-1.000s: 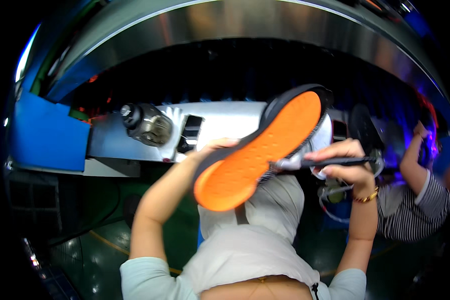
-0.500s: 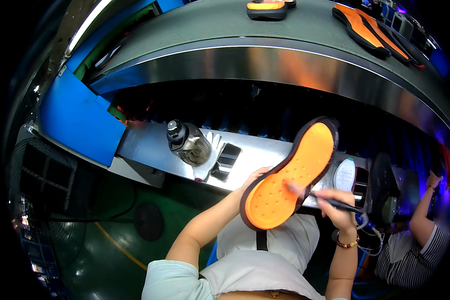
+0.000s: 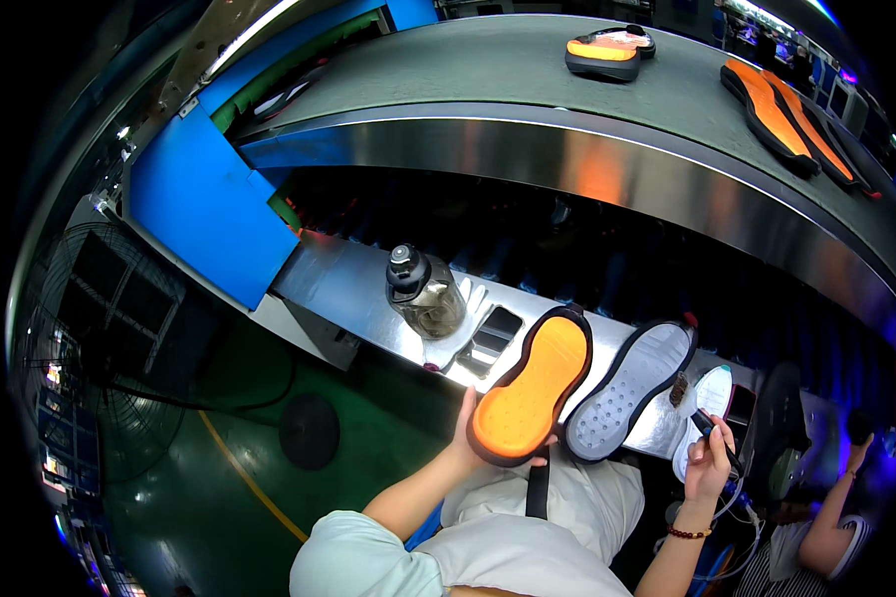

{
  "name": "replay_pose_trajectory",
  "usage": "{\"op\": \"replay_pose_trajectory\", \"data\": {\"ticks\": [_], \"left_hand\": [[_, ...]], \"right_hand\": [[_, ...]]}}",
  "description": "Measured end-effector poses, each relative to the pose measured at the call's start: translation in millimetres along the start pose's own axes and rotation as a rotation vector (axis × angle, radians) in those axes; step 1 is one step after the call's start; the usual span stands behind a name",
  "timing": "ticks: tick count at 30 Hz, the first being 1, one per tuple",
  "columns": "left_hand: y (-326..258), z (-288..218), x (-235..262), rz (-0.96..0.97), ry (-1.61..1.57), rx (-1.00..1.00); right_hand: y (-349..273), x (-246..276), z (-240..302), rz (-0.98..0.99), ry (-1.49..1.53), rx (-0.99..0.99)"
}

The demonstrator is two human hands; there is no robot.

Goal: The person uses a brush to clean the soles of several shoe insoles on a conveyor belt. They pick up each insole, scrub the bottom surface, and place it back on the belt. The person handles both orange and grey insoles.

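Along the near edge of the steel desk (image 3: 358, 289), the person's left hand (image 3: 468, 438) grips an orange shoe sole (image 3: 531, 398) with a black rim by its lower end, fingers wrapped under it and thumb at its side, so the orange face turns up toward the camera. The sole tilts up and to the right, its upper end reaching over the desk's near edge. Just beside it on the right, a second sole (image 3: 629, 390), grey-white with a dotted pattern and a black rim, lies at the same slant on the desk, close to the orange one though I cannot tell whether they touch.

The right hand (image 3: 709, 463) is well to the right, fingers closed around a slim dark brush (image 3: 702, 423) whose brown tip points up toward the grey sole's right edge. A white oval dish (image 3: 712, 393) sits behind that hand at the desk's right end.

Toward the middle of the desk stands a clear water bottle (image 3: 423, 294) with a dark cap, and a black phone (image 3: 493, 333) lies between it and the orange sole. A blue panel (image 3: 204, 209) closes off the desk's left end.

Above the desk curves a grey conveyor belt (image 3: 488, 70), carrying an orange-and-black sole piece (image 3: 607, 50) and a pair of long orange soles (image 3: 791, 109) toward its right. Another person's arm (image 3: 826, 517) shows at the lower right corner.
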State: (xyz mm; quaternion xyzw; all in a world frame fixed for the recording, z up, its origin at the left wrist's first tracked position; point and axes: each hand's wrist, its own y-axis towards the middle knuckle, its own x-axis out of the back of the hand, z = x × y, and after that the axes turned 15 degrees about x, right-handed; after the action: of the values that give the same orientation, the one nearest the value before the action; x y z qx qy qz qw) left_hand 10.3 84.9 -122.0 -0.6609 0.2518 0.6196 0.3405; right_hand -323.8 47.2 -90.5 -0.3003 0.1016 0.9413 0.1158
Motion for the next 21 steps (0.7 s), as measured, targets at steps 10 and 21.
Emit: {"op": "replay_pose_trajectory", "data": {"ticks": [10,21], "left_hand": [[-71.4,-34.0,-19.2,0.050,0.306,-0.251],[54.5,-275.3,-268.4,0.347,0.066,-0.624]], "right_hand": [[4.9,12.4,3.3,-0.101,-0.023,0.017],[4.3,-2.7,-1.9,-0.226,-0.007,-0.025]]}}
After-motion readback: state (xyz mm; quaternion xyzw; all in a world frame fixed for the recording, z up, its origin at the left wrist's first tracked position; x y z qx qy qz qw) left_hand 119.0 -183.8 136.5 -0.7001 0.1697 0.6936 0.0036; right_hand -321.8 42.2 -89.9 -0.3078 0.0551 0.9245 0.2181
